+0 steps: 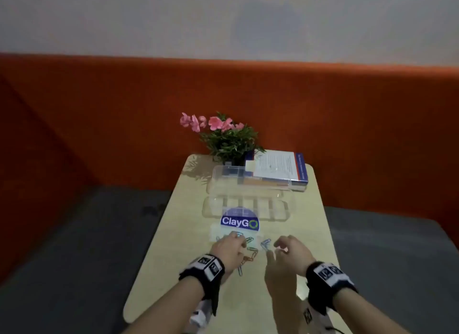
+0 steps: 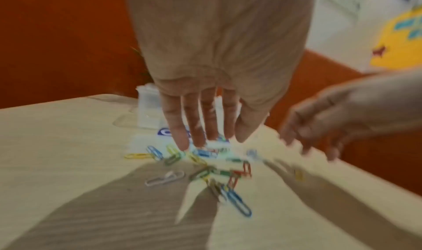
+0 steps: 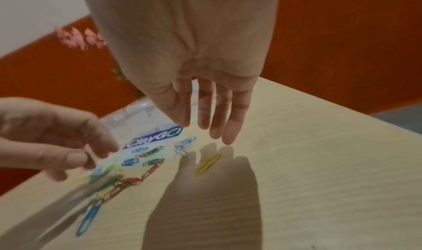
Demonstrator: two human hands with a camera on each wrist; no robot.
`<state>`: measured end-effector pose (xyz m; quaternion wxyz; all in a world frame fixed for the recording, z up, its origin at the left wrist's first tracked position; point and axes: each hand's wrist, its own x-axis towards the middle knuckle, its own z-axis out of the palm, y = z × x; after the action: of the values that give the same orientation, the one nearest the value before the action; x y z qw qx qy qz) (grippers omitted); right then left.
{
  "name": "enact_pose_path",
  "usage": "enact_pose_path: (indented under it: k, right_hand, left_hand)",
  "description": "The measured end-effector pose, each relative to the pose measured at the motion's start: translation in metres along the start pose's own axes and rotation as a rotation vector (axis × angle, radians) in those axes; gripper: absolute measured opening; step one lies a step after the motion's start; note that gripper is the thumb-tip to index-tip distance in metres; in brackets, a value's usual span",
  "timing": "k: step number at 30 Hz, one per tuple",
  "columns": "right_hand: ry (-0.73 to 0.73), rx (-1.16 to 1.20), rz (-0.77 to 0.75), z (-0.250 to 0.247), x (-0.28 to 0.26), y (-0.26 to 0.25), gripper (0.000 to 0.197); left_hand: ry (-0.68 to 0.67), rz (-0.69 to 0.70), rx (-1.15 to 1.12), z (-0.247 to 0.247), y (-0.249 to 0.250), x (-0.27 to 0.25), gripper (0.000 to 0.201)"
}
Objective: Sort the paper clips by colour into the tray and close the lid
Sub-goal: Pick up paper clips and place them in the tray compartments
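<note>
A heap of coloured paper clips (image 1: 249, 250) lies on the pale table (image 1: 298, 234), just in front of a ClayGo sticker (image 1: 239, 221). Behind the sticker stands a clear compartment tray (image 1: 284, 210) with its lid (image 1: 248, 180) folded open at the back. My left hand (image 1: 241, 244) hovers over the heap with its fingers (image 2: 180, 138) straight and nothing in them. Blue (image 2: 238, 202), white (image 2: 164, 178), yellow and red clips lie below it. My right hand (image 1: 275, 249) floats to the right of the heap, fingers (image 3: 228, 134) straight and empty, above a lone yellow clip (image 3: 209, 163).
A potted plant with pink flowers (image 1: 228, 139) and a book (image 1: 280, 171) stand at the table's far end behind the tray. The narrow table has grey seating (image 1: 74, 234) on both sides and an orange backrest behind.
</note>
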<state>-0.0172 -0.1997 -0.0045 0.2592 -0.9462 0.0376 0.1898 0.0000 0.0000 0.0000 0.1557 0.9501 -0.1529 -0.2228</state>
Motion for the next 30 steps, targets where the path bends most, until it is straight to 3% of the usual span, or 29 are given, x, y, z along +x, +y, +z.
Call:
enact_pose_path:
  k: [2,4,8,12,16,19,23,26,30]
  right_hand:
    - [0.009,-0.080,-0.025,0.007,0.009,-0.005,0.037]
    - [-0.069,-0.175,-0.074,0.015,0.011,-0.011,0.043]
    - [-0.138,-0.290,-0.061,0.030,0.008,-0.006,0.045]
    - [-0.103,-0.255,-0.042,0.031,0.003,0.002,0.039]
    - [0.123,-0.102,0.012,0.019,0.006,-0.002,0.036]
    - [0.076,-0.067,-0.080,0.013,0.019,-0.023,0.032]
    - [-0.041,-0.209,-0.196,0.023,0.043,-0.045,0.034]
    - [-0.069,-0.310,-0.183,0.032,0.044,-0.048,0.036]
    - [0.008,-0.339,-0.170,0.040,0.037,-0.044,0.023]
  left_hand:
    - [-0.008,0.002,0.105,0.006,0.006,0.009,0.044]
    - [-0.028,0.021,0.194,0.013,0.011,0.013,0.052]
    - [-0.097,0.012,0.271,0.021,0.007,0.016,0.047]
    - [-0.032,0.002,0.229,0.013,-0.005,0.016,0.034]
    - [0.120,-0.066,0.099,0.007,-0.022,0.016,0.032]
    - [0.199,-0.140,0.016,0.004,-0.032,0.014,0.028]
    - [0.243,-0.213,-0.030,0.007,-0.043,0.006,0.021]
    - [0.243,-0.185,-0.036,0.011,-0.046,0.003,0.019]
    - [0.206,-0.095,0.015,0.014,-0.040,0.004,0.018]
